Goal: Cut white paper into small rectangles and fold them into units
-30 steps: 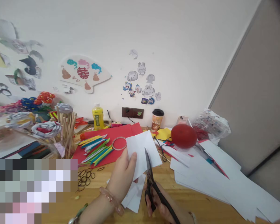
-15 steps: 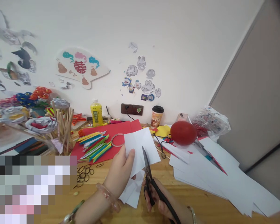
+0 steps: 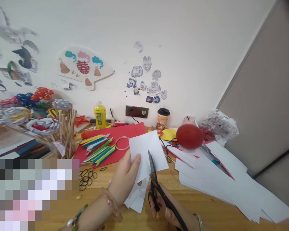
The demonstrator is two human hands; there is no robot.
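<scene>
My left hand (image 3: pixel 128 170) pinches a white paper square (image 3: pixel 156 144) between its thumb and the fingers behind, holding it above the table. In my right hand (image 3: pixel 165 202) is a pair of black-handled scissors (image 3: pixel 153 175), fingers wrapped in the loops. The blades point up and lie across the paper, nearly closed, with the tip near its middle. Some smaller white paper pieces (image 3: pixel 136 200) lie on the table below the held square. Part of my left fingers is hidden behind the paper.
Folded coloured strips (image 3: pixel 98 149) and a tape ring (image 3: pixel 122 143) rest on red paper (image 3: pixel 86 160). Rubber bands (image 3: pixel 88 176) lie left. A red balloon (image 3: pixel 189 137) and white sheets (image 3: pixel 212 179) are right. A cup (image 3: pixel 162 120) and a yellow bottle (image 3: pixel 100 115) stand behind.
The paper and both hands have shifted very slightly to the right in the view. My grip on the paper and on the scissors looks the same.
</scene>
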